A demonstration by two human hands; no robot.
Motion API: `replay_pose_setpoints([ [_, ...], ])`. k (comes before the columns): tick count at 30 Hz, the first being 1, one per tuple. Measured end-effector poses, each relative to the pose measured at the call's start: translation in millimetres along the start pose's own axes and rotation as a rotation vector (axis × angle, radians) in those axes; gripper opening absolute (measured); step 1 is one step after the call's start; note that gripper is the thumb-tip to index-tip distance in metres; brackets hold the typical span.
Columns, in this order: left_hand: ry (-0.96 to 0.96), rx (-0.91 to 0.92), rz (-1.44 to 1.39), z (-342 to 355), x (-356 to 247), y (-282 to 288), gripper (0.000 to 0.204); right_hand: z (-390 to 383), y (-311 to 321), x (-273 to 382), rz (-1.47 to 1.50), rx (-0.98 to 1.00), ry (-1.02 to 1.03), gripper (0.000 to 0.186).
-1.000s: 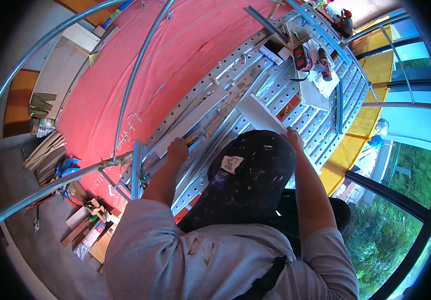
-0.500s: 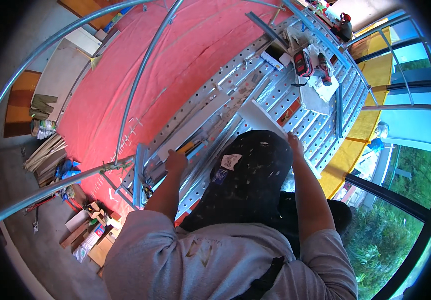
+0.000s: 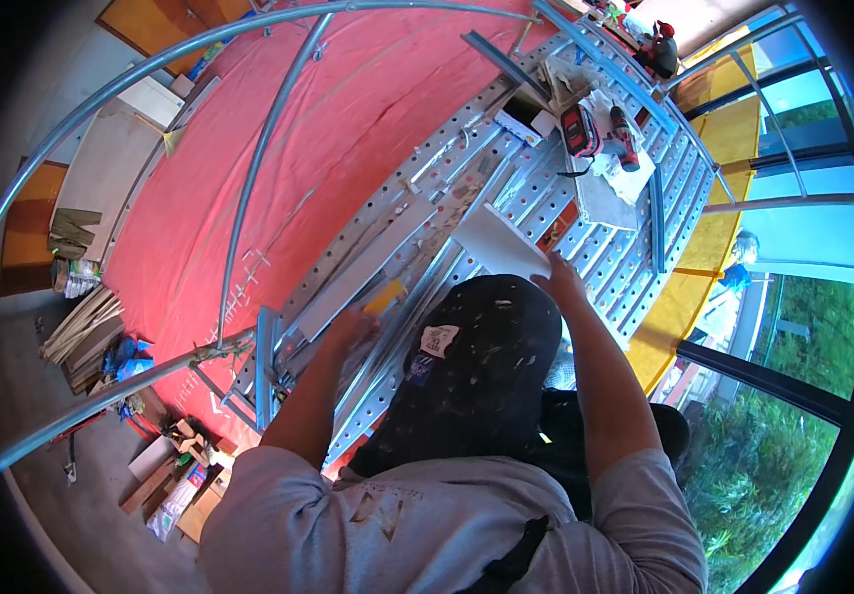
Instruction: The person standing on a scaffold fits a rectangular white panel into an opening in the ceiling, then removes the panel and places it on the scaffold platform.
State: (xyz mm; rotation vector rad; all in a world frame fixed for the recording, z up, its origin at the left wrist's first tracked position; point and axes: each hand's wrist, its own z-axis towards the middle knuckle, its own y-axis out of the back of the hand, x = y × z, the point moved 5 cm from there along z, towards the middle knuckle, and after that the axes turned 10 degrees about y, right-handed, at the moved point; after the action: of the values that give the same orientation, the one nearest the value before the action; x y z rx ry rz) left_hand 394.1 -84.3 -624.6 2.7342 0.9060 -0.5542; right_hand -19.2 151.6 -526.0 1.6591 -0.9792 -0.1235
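Note:
My left hand (image 3: 355,321) has its fingers closed round a yellow-handled tool (image 3: 385,297), beside a long white strip (image 3: 363,265) lying on the perforated metal deck (image 3: 610,262). My right hand (image 3: 557,276) grips the near edge of a white board (image 3: 495,240), just beyond my bent knee in dark, paint-spattered trousers (image 3: 486,356). The knee hides part of the deck and whatever lies under it. Loose metal channels lie alongside the strip.
A cordless drill (image 3: 622,141) and red-black battery pack (image 3: 578,129) rest on white scraps. Curved railings (image 3: 274,129) cross above red sheeting (image 3: 179,252). A co-worker (image 3: 658,54) is at the top right. Windows (image 3: 803,475) line the right; timber (image 3: 78,327) lies below left.
My right hand has moved slightly left, its fingers farther over the board. My left hand has shifted a little downward, with the yellow tool now extending from it. The view has shifted slightly.

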Motion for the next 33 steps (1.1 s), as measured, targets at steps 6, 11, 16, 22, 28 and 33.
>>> replay_pose_setpoints([
  [6, -0.652, -0.519, 0.415, -22.1, -116.8, -70.6, 0.047, 8.7, -1.6, 15.0, -0.133, 0.047, -0.213, 0.066],
  [11, -0.503, -0.398, 0.525, -12.3, -160.6, -118.9, 0.051, 4.5, 1.4, 3.7, -0.136, -0.007, -0.248, 0.055],
  [16, -0.417, -0.335, 0.618, -5.1, -166.6, -136.5, 0.044, 4.0, 3.6, 7.2, -0.159, -0.018, -0.245, 0.039],
  [22, -0.522, -0.320, 0.687, -2.9, -169.9, -139.7, 0.039, 2.6, 3.6, 22.5, -0.186, -0.016, -0.217, 0.037],
  [28, -0.389, -0.314, 0.768, -16.9, -183.2, -149.8, 0.035, -1.1, 2.9, 15.6, -0.179, -0.037, -0.245, 0.037],
  [33, -0.383, -0.288, 0.799, -13.2, -185.1, -151.0, 0.036, -2.3, -0.8, 17.3, -0.170, -0.065, -0.231, 0.036],
])
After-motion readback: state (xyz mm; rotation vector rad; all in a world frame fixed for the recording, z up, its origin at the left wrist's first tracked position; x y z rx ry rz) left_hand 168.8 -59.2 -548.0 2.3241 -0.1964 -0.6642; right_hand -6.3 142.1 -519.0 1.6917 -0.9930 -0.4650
